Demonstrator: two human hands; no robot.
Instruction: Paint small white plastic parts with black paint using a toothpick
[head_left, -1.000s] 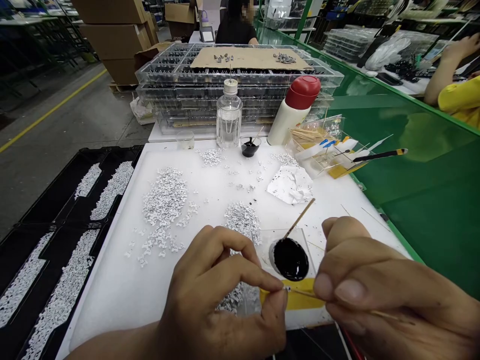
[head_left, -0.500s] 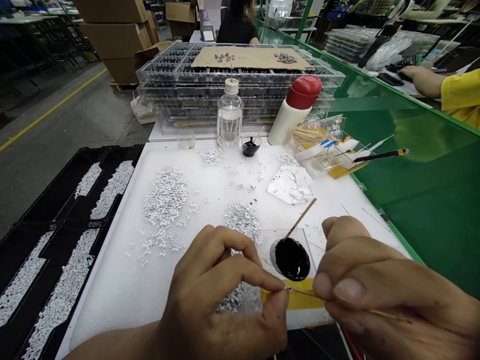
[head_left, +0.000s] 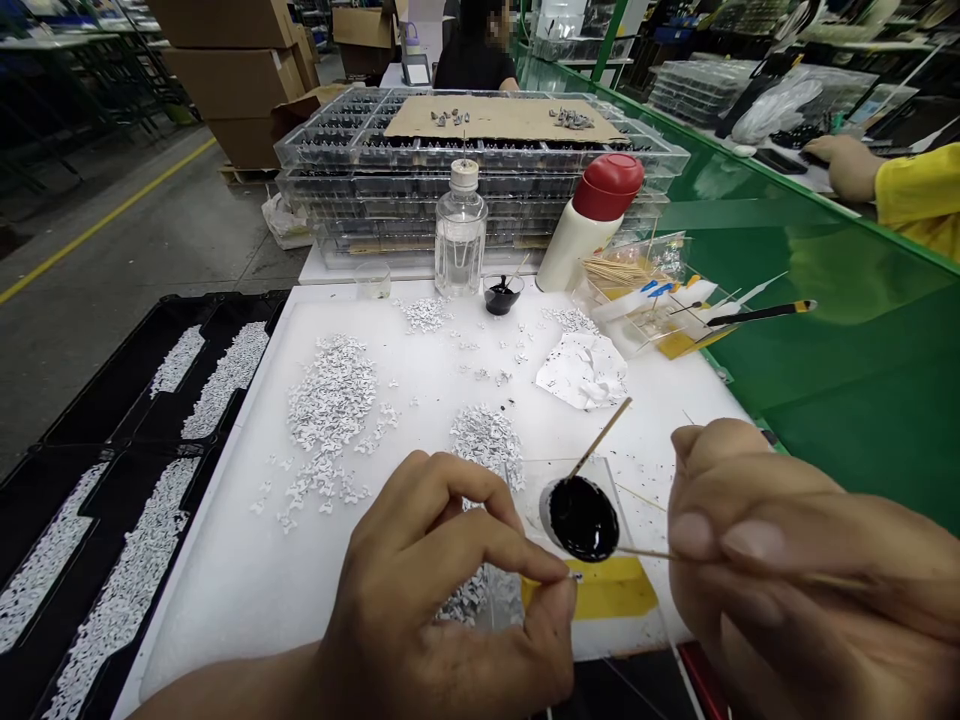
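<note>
Your left hand [head_left: 442,590] is closed, pinching a tiny part [head_left: 576,576] between thumb and forefinger just above a strip of yellow tape [head_left: 607,590]. Your right hand [head_left: 772,560] grips a thin wooden stick [head_left: 645,553], its tip at the rim of a black-filled dish [head_left: 583,518]. Heaped white parts [head_left: 487,445] lie beyond on the white surface [head_left: 217,600].

Nothing legible: no text, label, brand or number readable on cardboard cartons [head_left: 229,75], clear plastic bottle [head_left: 460,240] or red-capped white bottle [head_left: 577,245].
</note>
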